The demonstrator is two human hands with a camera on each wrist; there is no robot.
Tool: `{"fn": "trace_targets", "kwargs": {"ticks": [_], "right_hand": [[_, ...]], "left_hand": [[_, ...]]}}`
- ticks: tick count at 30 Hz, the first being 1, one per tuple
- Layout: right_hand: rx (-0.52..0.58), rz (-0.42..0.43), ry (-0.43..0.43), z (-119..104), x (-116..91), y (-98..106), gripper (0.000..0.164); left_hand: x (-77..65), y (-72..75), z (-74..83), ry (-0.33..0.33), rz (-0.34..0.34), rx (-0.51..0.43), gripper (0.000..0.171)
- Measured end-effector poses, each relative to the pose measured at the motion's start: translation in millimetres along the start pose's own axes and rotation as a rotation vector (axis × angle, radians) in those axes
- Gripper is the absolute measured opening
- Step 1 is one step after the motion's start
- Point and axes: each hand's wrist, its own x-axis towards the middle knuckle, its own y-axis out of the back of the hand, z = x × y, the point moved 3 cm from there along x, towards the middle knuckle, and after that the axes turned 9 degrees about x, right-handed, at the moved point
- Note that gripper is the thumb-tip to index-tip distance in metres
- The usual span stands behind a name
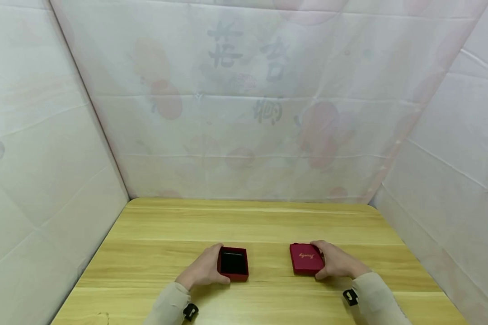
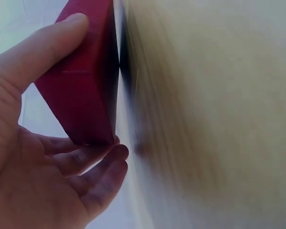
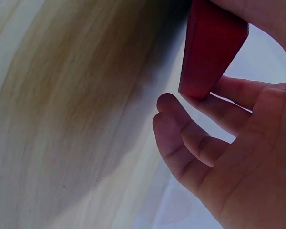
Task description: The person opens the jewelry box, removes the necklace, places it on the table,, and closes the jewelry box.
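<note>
A red jewelry box base [image 1: 239,276] with a black padded insert [image 1: 233,262] faces up, left of the table's middle. My left hand [image 1: 206,269] grips it from its left side; in the left wrist view the thumb lies on one side of the base [image 2: 78,105] and fingers touch the opposite side. To the right is the matching red lid [image 1: 305,261], printed with gold lettering. My right hand [image 1: 336,260] holds the lid by its right edge between thumb and fingers. The right wrist view shows the lid [image 3: 212,47] close over the tabletop, two fingers hanging free below.
The light wooden table [image 1: 264,225] has rounded back corners. Pale printed cloth [image 1: 244,135] hangs behind it, and white cloth walls [image 1: 451,180] stand along both sides. Black straps [image 1: 351,297] sit at the wrists, by the light sleeves.
</note>
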Motion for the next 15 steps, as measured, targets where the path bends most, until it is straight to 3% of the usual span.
{"fn": "trace_targets", "kwargs": {"ticks": [15], "right_hand": [[-0.038,-0.013,-0.018,6.0,0.6,-2.2,0.102]], "left_hand": [[0.5,-2.4,-5.4,0.02,-0.02,-0.015,0.1]]}}
